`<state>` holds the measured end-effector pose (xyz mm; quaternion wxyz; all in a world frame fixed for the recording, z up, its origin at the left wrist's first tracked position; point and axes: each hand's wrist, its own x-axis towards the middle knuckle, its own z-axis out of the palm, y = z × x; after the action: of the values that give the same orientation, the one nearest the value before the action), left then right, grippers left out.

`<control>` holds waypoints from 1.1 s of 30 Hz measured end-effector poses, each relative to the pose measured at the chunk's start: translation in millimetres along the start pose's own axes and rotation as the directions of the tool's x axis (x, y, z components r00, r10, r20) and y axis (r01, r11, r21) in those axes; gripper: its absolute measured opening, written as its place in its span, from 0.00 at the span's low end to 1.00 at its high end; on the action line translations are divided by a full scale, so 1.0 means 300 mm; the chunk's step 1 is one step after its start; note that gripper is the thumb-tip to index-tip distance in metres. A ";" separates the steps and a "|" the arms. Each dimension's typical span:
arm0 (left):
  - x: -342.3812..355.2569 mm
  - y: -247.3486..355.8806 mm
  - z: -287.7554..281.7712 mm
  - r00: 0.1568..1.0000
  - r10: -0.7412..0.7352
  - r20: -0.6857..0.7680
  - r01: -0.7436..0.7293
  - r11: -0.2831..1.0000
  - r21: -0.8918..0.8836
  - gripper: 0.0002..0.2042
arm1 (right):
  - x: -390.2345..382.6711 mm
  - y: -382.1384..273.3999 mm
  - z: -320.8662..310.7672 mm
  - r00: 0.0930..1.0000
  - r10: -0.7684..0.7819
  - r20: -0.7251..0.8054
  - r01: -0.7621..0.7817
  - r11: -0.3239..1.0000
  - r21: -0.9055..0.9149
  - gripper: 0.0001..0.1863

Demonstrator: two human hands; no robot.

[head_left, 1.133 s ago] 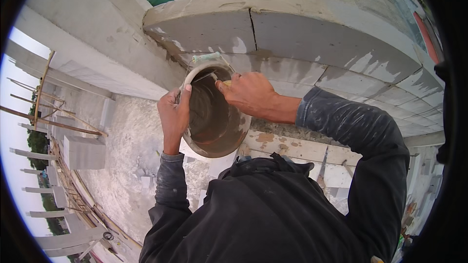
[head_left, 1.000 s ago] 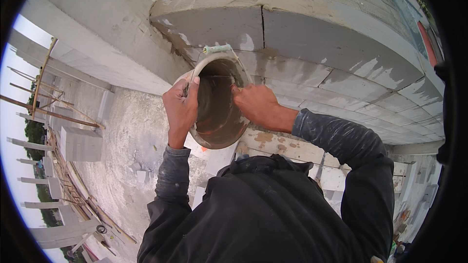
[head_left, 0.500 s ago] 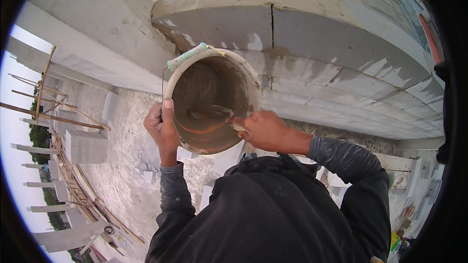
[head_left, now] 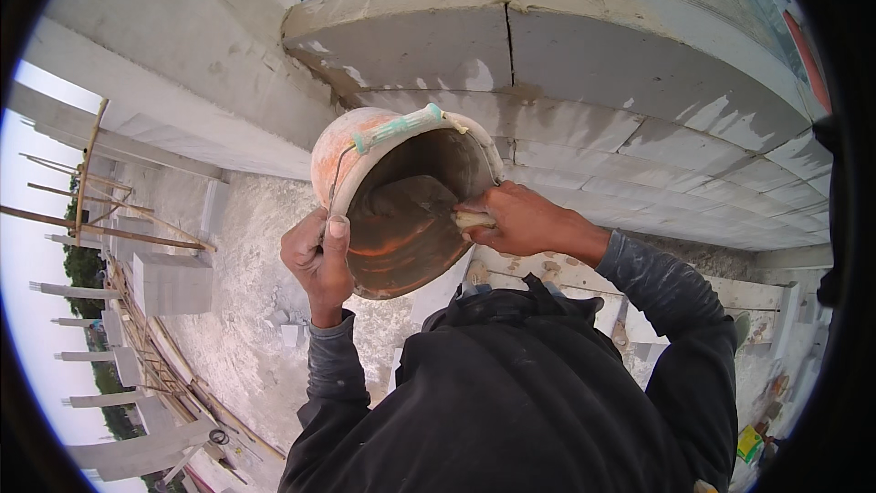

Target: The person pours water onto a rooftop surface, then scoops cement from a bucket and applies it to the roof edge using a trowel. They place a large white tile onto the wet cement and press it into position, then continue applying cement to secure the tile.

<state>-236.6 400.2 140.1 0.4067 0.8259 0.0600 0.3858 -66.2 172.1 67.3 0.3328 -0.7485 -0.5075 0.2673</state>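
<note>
A mortar-smeared bucket (head_left: 339,151) with an orange tint is tipped toward me, its mouth facing my body. My left hand (head_left: 318,260) is closed on the left side of its rim, thumb on top. The pale green grip (head_left: 397,126) of its wire handle lies across the far rim. My right hand (head_left: 538,222) is wrapped round the light handle of a trowel (head_left: 471,219) at the bucket's right side. Inside the bucket, the grey blade blends with the wet mortar, so its outline is hard to make out.
Beyond the bucket stands a light block wall (head_left: 675,151) with a dark vertical joint and wet streaks. A concrete beam (head_left: 201,82) runs at the far left. Blocks (head_left: 173,283) and wooden poles (head_left: 91,164) stand on the left; a white board (head_left: 757,306) lies at right.
The bucket has tilted further toward me, so its orange outer side now shows. Both hands have shifted slightly right with it, and the trowel has come up along the bucket's right side.
</note>
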 end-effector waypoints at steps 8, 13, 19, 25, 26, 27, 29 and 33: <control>-0.024 0.005 -0.056 0.967 -0.147 -0.208 0.134 0.988 -0.079 0.24 | -0.021 -0.107 0.164 0.976 0.119 0.181 -0.215 0.648 0.731 0.35; -0.061 -0.050 -0.016 0.916 -0.286 -0.281 0.238 0.952 -0.192 0.21 | -0.040 -0.169 0.221 0.963 0.136 0.231 -0.265 0.346 0.900 0.38; -0.087 -0.145 0.066 0.779 -0.529 -0.337 0.358 0.816 -0.454 0.17 | -0.147 -0.134 0.115 0.926 0.190 0.326 -0.368 0.266 0.891 0.36; -0.152 -0.254 0.114 0.686 -0.707 -0.170 0.469 0.610 -0.639 0.17 | -0.383 -0.183 -0.152 0.921 0.349 0.171 -0.305 0.376 0.875 0.32; -0.167 -0.272 0.116 0.682 -0.715 -0.151 0.481 0.595 -0.644 0.17 | -0.428 -0.202 -0.207 0.912 0.394 0.117 -0.285 0.402 0.870 0.32; -0.179 -0.290 0.119 0.669 -0.733 -0.124 0.496 0.565 -0.659 0.17 | -0.473 -0.223 -0.263 0.898 0.439 0.029 -0.247 0.448 0.859 0.32; -0.200 -0.320 0.128 0.667 -0.734 -0.129 0.505 0.572 -0.646 0.17 | -0.557 -0.268 -0.368 0.844 0.515 -0.148 -0.193 0.550 0.812 0.32; -0.217 -0.367 0.167 0.657 -0.741 -0.136 0.524 0.579 -0.624 0.17 | -0.667 -0.346 -0.547 0.671 0.580 -0.463 -0.153 0.718 0.679 0.32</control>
<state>-224.0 414.9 3.9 0.7111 0.5055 0.3258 0.3643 -73.9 -25.4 263.8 0.6361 -0.7413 -0.0795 0.1991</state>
